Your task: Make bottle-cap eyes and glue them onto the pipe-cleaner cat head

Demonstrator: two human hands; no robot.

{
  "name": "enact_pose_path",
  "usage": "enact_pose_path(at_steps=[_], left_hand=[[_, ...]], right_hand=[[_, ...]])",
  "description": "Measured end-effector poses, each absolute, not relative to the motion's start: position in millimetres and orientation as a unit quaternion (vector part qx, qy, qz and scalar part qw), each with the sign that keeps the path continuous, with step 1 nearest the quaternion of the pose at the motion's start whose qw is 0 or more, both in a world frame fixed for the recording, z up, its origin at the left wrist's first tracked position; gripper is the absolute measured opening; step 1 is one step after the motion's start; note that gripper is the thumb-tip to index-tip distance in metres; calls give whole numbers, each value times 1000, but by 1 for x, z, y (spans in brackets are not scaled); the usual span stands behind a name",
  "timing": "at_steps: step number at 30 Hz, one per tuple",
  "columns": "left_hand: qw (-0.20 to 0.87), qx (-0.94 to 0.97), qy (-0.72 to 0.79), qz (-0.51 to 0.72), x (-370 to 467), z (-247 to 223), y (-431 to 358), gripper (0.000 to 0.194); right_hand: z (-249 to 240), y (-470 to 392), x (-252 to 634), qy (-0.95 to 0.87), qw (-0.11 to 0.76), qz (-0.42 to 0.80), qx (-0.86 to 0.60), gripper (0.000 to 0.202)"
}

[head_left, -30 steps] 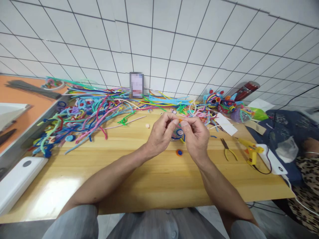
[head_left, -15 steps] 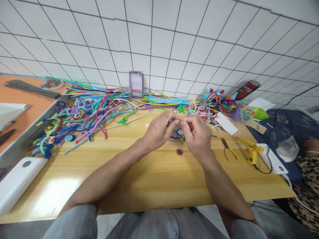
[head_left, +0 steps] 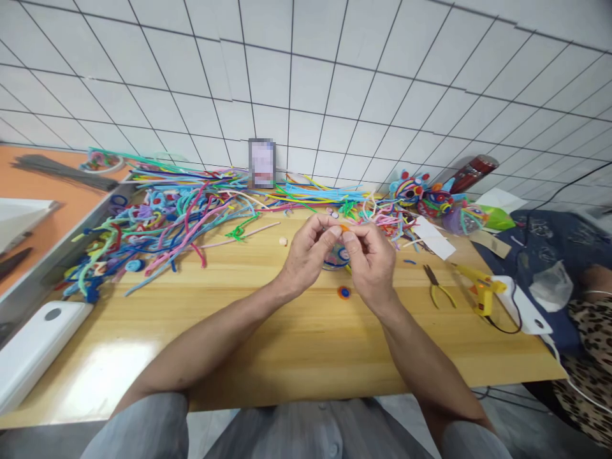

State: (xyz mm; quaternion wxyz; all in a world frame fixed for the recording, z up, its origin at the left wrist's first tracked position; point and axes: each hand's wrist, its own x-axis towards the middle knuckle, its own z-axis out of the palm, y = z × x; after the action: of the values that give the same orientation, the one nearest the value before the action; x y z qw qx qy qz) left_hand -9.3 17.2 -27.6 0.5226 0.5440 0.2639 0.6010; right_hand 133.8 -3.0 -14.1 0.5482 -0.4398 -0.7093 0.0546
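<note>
My left hand [head_left: 308,250] and my right hand [head_left: 371,260] meet above the middle of the wooden table [head_left: 268,344]. Between their pinched thumbs and fingers is a small orange piece [head_left: 343,229], mostly covered by the fingertips. Behind and below the hands lies a round multicoloured item [head_left: 336,257], partly hidden. A small orange and blue disc [head_left: 344,292] rests on the wood just nearer to me. A small beige bead [head_left: 283,241] lies left of my left hand.
Heaped pipe cleaners [head_left: 191,217] line the back and left. A phone [head_left: 262,164] leans on the wall. Pliers [head_left: 438,287], a yellow glue gun [head_left: 484,290] and a white power bank [head_left: 521,306] lie right. A seated person's leopard-print sleeve [head_left: 590,325] shows at the right edge.
My hands have drawn slightly closer together, the right one shifting left. The orange strand that stretched between the fingers now shows as a compact orange piece at the fingertips.
</note>
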Motion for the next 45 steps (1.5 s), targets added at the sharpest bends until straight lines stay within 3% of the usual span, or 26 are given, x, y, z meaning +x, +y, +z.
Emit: enact_pose_path(at_steps=[4,11,26,29,32,36,45], left_hand=[[519,590,254,564,-14,-23,21,24],[313,742,289,518,-32,-12,29,12],[541,568,266,561,-13,-24,20,41],[501,617,252,552,-18,-22,25,35],[394,699,254,540,-27,-16,29,23],[315,730,280,538,-32,-12,28,15],[471,584,294,592,-8,-25,10,28]], right_hand=[[-11,-2,137,-713,540,51,-444,15],[-4,-2,144,-764,479,-32,-431,16],[-12,-3,135,-702,545,96,-449,20],[-10,-2,139,-724,523,39,-447,17],[-6,-3,143,-761,484,-42,-431,15],[-3,-5,144,-767,478,-37,-426,16],[-9,-7,134,-723,529,12,-444,18]])
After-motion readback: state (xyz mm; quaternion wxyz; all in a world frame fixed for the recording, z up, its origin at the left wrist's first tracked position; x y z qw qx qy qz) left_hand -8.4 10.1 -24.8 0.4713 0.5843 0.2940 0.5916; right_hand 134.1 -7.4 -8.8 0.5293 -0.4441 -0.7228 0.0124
